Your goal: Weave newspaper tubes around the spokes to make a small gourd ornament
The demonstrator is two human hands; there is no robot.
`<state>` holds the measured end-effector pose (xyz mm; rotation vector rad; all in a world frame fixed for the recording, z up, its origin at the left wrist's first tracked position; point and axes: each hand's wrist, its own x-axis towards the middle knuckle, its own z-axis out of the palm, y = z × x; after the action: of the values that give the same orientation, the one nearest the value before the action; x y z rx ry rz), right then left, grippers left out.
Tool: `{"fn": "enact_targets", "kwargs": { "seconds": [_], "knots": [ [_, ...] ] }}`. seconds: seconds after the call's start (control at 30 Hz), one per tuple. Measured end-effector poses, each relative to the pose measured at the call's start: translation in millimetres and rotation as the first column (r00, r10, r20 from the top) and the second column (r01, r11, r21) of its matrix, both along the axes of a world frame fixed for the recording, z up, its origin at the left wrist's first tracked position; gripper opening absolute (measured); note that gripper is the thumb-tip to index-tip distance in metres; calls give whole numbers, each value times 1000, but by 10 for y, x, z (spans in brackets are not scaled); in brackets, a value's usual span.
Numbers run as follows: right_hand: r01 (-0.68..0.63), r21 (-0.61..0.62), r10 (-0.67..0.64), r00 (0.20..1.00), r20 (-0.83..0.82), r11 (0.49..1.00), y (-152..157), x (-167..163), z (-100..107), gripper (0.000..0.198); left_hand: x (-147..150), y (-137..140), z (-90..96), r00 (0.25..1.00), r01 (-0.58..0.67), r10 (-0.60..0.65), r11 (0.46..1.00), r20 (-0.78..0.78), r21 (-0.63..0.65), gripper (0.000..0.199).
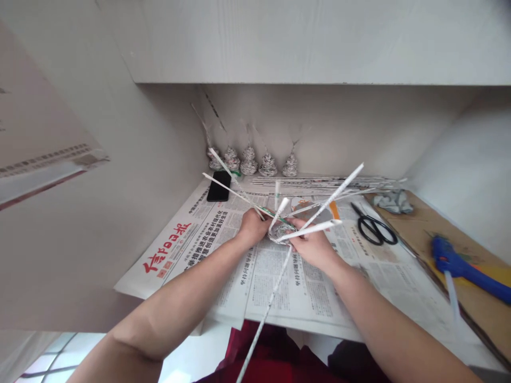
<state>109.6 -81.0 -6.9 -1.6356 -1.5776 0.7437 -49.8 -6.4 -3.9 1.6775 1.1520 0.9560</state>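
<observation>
Your left hand (255, 226) pinches the left side of the weave (281, 230) and your right hand (313, 244) clasps its right, above newspaper (319, 298) between the tabletop (485, 370)'s front and back edges.

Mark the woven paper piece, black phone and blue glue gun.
woven paper piece (282, 230): head view, on its coiled body.
black phone (219, 186): head view, middle of its face.
blue glue gun (463, 268): head view, on its body.
</observation>
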Motion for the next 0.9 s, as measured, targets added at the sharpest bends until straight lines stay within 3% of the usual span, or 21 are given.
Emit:
{"fn": "enact_targets", "kwargs": {
  "seconds": [0.43,0.57,0.77,0.9],
  "knots": [
    [84,109,-87,996,15,990,35,-35,-92,26,39,35,-48,1000,8,-7,1000,17,-11,16],
    [60,15,-56,981,-185,998,81,17,-74,26,58,17,-30,996,-20,24,999,88,-51,20],
    [14,-201,-133,794,-593,979,107,85,136,19,121,-53,7,972,3,61,963,229,-269,22],
    [-62,-257,-133,726,-675,964,78,88,159,17,126,-47,-31,975,-32,85,969,207,-246,21]
  ]
}}
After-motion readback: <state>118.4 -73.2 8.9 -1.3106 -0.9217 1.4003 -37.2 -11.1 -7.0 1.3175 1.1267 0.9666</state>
